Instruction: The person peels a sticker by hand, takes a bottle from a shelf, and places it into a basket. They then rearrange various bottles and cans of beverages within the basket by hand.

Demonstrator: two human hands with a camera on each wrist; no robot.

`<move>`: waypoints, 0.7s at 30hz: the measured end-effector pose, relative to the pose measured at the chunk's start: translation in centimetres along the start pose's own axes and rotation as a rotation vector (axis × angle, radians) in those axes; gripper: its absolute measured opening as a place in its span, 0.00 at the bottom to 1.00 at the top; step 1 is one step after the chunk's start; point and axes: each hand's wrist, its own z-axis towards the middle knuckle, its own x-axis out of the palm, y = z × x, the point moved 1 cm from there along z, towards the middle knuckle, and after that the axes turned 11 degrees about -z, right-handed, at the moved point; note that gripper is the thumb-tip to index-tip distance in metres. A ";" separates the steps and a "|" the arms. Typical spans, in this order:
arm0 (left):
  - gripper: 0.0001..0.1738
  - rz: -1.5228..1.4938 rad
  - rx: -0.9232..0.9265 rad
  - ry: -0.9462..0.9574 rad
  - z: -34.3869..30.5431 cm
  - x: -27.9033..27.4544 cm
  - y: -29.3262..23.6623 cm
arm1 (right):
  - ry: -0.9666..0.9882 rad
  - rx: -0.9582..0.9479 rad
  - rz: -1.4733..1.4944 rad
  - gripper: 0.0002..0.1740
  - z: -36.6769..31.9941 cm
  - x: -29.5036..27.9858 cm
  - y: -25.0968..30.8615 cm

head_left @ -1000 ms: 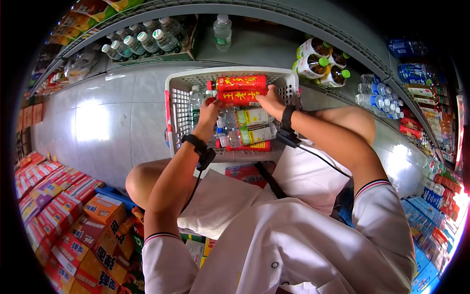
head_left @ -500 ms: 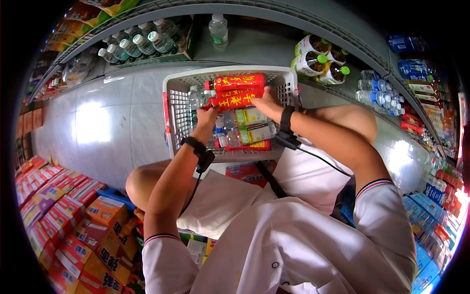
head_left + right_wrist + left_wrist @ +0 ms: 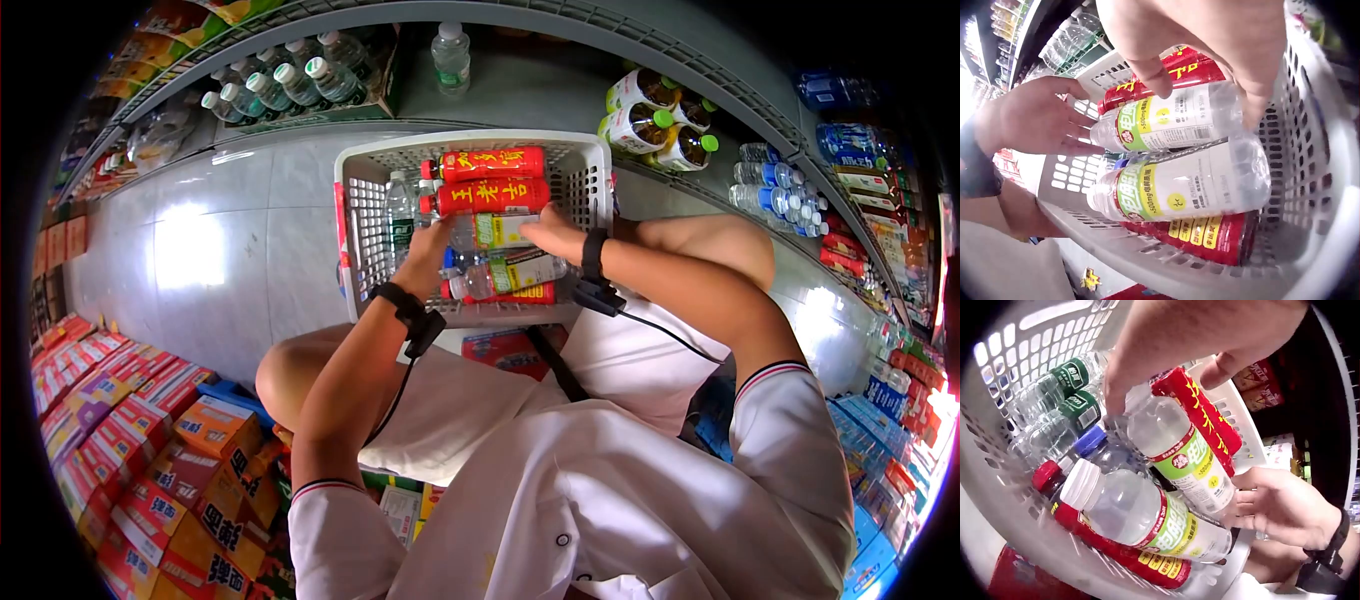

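A clear drink bottle (image 3: 1188, 462) with a green, yellow and white label lies across the basket (image 3: 470, 316). At its white-capped end my left hand (image 3: 425, 250) has its fingers beside the neck, the thumb (image 3: 1213, 374) standing away. My right hand (image 3: 556, 236) touches the other end, fingers extended along the base. A matching bottle (image 3: 1179, 181) lies nearer me, over a red bottle (image 3: 1216, 237). Just beyond the hands rests a red bottle with yellow characters (image 3: 492, 195), beside another red one (image 3: 492, 162). Green-labelled water bottles (image 3: 1072, 378) lie at the left end.
The shelf beyond holds a case of water bottles (image 3: 300, 85), a single bottle (image 3: 452, 62) and a pack of brown drinks (image 3: 650, 130). Boxes (image 3: 190, 500) are stacked at lower left. My bent knees (image 3: 305, 375) flank the basket.
Both hands have let go of the red bottle, which now lies level beside the other red one. They have come toward me to the ends of the clear labelled bottle, which has shifted slightly away.
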 end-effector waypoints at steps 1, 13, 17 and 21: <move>0.21 -0.010 0.104 -0.026 -0.5 0.3 -0.5 | -0.019 0.002 0.010 0.24 -0.8 -0.4 0.8; 0.36 0.008 0.280 -0.031 0.0 0.3 0.0 | -0.020 -0.018 0.240 0.40 0.5 0.1 -0.4; 0.35 0.010 0.220 0.017 -0.5 0.3 -0.1 | -0.101 0.025 0.198 0.34 1.1 0.9 -1.3; 0.36 0.049 0.136 -0.001 -2.6 0.5 -0.6 | -0.052 0.064 0.157 0.41 1.0 0.7 -1.2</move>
